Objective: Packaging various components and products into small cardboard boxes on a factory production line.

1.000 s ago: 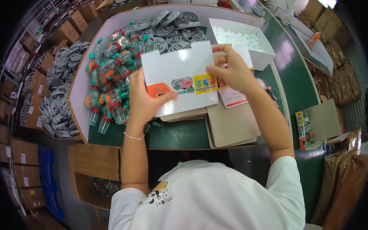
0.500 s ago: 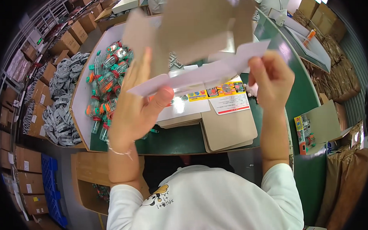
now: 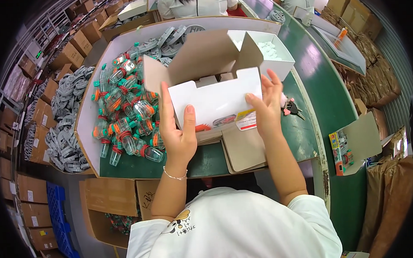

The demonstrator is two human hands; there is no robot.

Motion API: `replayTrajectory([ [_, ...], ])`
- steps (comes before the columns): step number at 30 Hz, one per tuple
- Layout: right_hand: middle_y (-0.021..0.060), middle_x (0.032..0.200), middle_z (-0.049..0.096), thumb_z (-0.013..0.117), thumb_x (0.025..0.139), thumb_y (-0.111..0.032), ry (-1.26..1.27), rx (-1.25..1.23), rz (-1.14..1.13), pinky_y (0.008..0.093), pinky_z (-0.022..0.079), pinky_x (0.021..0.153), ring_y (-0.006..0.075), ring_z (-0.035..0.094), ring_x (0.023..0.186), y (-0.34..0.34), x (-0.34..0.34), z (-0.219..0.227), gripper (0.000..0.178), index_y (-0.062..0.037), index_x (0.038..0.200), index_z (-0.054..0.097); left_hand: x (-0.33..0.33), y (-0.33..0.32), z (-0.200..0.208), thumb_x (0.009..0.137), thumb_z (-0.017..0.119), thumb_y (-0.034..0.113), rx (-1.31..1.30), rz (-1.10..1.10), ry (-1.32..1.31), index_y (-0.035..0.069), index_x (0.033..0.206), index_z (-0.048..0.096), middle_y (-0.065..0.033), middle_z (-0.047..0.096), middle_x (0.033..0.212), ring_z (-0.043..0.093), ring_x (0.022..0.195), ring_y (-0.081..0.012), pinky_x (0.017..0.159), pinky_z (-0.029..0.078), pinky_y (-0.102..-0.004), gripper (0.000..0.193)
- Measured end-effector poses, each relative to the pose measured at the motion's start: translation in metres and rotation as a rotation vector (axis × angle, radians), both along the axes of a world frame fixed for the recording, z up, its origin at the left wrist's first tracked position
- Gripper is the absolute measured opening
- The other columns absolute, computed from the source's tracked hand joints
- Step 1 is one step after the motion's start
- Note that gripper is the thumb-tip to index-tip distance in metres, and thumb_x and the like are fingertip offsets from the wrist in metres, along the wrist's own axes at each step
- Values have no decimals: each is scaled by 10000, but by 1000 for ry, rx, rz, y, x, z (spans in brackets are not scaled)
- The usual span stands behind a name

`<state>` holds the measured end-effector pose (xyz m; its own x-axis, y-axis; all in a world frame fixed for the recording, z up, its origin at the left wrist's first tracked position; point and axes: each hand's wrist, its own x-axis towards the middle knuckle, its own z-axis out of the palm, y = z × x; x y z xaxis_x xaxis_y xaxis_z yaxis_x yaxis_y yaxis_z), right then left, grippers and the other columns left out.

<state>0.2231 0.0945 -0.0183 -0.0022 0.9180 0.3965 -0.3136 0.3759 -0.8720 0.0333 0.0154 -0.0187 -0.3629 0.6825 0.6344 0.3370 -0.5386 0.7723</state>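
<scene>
Between my hands is an open cardboard box point(image 3: 217, 103), white outside and brown-grey inside, its upper flaps standing up. My left hand point(image 3: 178, 134) grips its left side, with the thumb on the white front panel and the fingers along the side. My right hand point(image 3: 268, 111) holds the right side, thumb pressed to the front and fingers partly spread beyond the edge. Printed flat cartons point(image 3: 244, 150) lie stacked on the green table below the box. Clear plastic bottles point(image 3: 128, 102) with green caps and orange or red bands are heaped to the left of my left hand.
Grey coiled pieces point(image 3: 171, 37) lie behind the bottles. A white box point(image 3: 276, 56) with white items stands at the back right. Keys point(image 3: 293, 108) lie right of my right hand. A printed open carton point(image 3: 348, 149) stands farther right. Another person point(image 3: 197, 4) sits across the table.
The cardboard has gone from a blurred, raised, tilted piece to an upright open box lower over the table. My left hand moved right, and my right hand moved left and down.
</scene>
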Motion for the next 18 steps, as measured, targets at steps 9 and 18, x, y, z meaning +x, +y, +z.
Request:
replayTrajectory([
  [9,130,1468,329,484,795,9,-149,-271,329,322,302,1087,223,350,1324,0,-7,14,831,-86,1543,134,-2,5,4,898,500,-49,5,213,151,-42,1464,332,-222,377,1493,381,1381,-289,1123,294,-359,591],
  [18,151,1545,267,384,734,88,-409,87,103,345,195,1155,284,220,1452,-5,2,9,855,-107,1542,185,-15,-10,26,863,474,-55,-24,144,836,-62,1357,472,-245,389,1475,371,1375,-389,1145,263,-402,494],
])
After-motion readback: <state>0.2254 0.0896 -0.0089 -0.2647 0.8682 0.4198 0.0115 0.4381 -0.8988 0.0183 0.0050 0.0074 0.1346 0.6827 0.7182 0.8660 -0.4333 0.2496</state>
